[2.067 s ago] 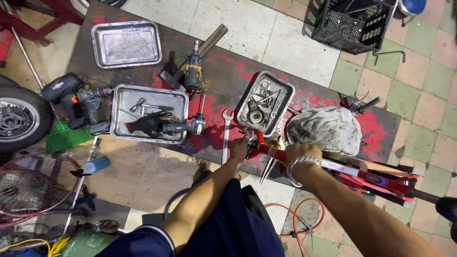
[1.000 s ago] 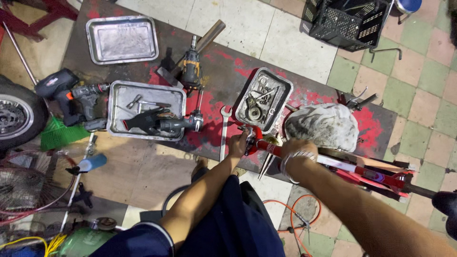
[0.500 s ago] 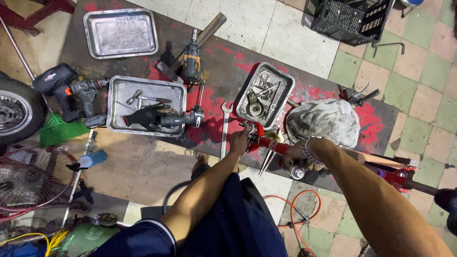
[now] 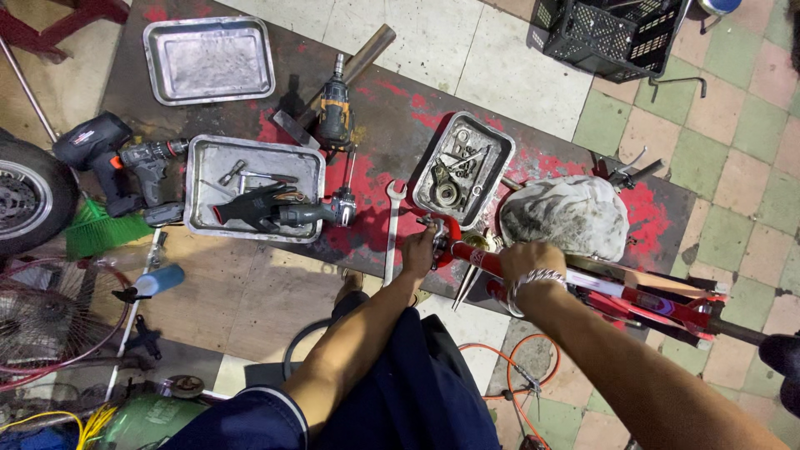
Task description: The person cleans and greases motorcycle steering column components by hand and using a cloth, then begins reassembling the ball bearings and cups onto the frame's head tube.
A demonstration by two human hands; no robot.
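Gripping a red frame (image 4: pixel 633 292) — running rightward from left hand (image 4: pixel 419 250) past right hand (image 4: pixel 527 260), both closed on it — wrench (image 4: pixel 390 233) just left, rag (image 4: pixel 567 218) above.

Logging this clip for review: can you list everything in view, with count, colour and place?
Red frame part: 1, red, lower right, gripped.
Metal trays: 3, silver, on the mat.
Cordless drill: 1, black, left.
Yellow drill: 1, yellow-black, top centre.
Spanner: 1, silver, centre.
Rag: 1, grey-white, right.
Crate: 1, black, top right.
Wheel: 1, black, left edge.
Left hand: on the part's end.
Right hand: around the part; bracelet on wrist.
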